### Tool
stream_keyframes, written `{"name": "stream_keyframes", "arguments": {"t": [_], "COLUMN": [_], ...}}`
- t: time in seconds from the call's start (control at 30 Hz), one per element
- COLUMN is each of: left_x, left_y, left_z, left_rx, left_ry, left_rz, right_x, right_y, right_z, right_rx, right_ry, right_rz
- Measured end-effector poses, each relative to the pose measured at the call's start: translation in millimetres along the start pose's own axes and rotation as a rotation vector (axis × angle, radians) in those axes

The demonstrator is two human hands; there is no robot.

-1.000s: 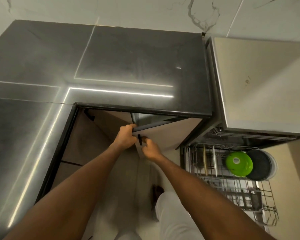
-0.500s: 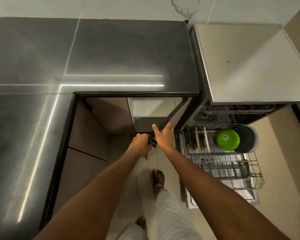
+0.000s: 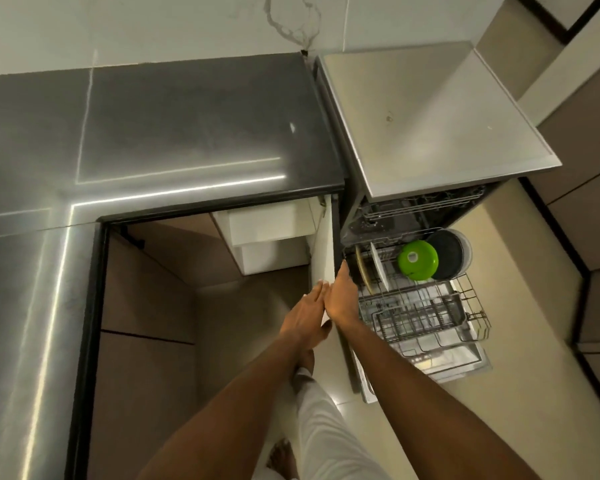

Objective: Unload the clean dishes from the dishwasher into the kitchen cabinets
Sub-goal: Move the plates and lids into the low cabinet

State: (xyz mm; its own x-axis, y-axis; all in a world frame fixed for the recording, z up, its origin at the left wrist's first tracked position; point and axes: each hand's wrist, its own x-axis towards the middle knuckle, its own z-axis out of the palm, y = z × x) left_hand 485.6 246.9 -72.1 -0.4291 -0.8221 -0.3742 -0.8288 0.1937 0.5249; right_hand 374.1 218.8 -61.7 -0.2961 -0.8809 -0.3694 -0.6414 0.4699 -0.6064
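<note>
— Pressing flat, both of them; left hand [image 3: 307,306] and right hand [image 3: 342,299], fingers straight, sandwich the open cabinet door [image 3: 323,251].

— Dishes?

— Green bowl [image 3: 418,260] in the dishwasher rack [image 3: 430,317], pulled out beside it.

Home kitchen: dark countertop [image 3: 187,133], open dishwasher [image 3: 430,209], cabinets [image 3: 146,282].

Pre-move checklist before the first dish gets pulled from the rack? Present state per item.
1. Cabinet door swung open wide: ok, edge-on beside the dishwasher.
2. Both hands free of dishes: ok; left hand and right hand lie flat on the door.
3. Rack pulled out: ok.
4. Dishes in reach: ok; green bowl, dark pan, plates upright in the rack.
5. Cabinet shelf has room: cannot tell, only partly in view.
6. Door clear of the rack: cannot tell.
</note>
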Motion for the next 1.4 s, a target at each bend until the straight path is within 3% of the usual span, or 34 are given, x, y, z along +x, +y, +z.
{"name": "stream_keyframes", "arguments": {"t": [0.23, 0.4, 0.63, 0.93, 1.13, 1.4], "left_x": [37.8, 78.5, 103.5, 97.7, 58.7, 32.8], "left_y": [34.0, 50.4, 49.9, 78.3, 113.3, 177.5], "left_z": [-18.4, -27.7, -36.8, -62.8, -42.3, 11.4], "left_rx": [0.04, 0.192, 0.281, 0.309, 0.461, 0.511], "left_ry": [0.109, 0.077, 0.002, 0.21, 0.297, 0.307], "left_rz": [0.121, 0.231, 0.154, 0.034, 0.169, 0.178], "right_x": [31.3, 53.0, 56.5, 45.1, 17.7, -57.9], "right_y": [46.5, 65.5, 74.4, 87.2, 119.3, 202.7], "right_z": [-50.5, -75.8, -75.7, -97.1, -132.3, -202.5], "right_rx": [-0.204, -0.259, -0.235, -0.364, -0.457, -0.626], "right_ry": [-0.031, -0.051, -0.11, 0.168, 0.149, 0.039], "right_rz": [-0.044, -0.052, -0.104, -0.241, -0.298, -0.262]}}
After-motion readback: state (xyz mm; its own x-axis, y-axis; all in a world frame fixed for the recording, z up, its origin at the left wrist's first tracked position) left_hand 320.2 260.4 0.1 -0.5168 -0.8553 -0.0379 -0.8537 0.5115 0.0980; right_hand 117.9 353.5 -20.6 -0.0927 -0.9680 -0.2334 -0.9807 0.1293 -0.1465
